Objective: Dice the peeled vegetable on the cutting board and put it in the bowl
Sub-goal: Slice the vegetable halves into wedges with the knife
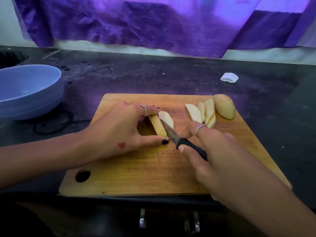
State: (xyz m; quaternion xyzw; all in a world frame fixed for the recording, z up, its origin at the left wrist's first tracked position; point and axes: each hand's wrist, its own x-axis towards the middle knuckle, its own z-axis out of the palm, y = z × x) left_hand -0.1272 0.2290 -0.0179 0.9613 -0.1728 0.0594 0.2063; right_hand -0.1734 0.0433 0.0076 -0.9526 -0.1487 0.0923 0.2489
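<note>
A wooden cutting board [153,171] lies on the dark counter. My left hand [118,132] pins a peeled potato slice [158,127] flat on the board, thumb at its near end. My right hand [210,151] grips a black-handled knife [172,136], whose blade runs lengthwise through the slice; a cut piece [166,118] lies just right of the blade. Several more slices [201,113] and a rounded potato end [224,106] rest at the board's far right. The blue bowl [29,89] stands off the board to the far left, with nothing visible in it.
A small white scrap [229,77] lies on the counter beyond the board, right of centre. A dark sink opening [10,57] sits behind the bowl. Purple cloth [153,23] hangs on the back wall. Metal drawer handles [142,219] show below the counter edge.
</note>
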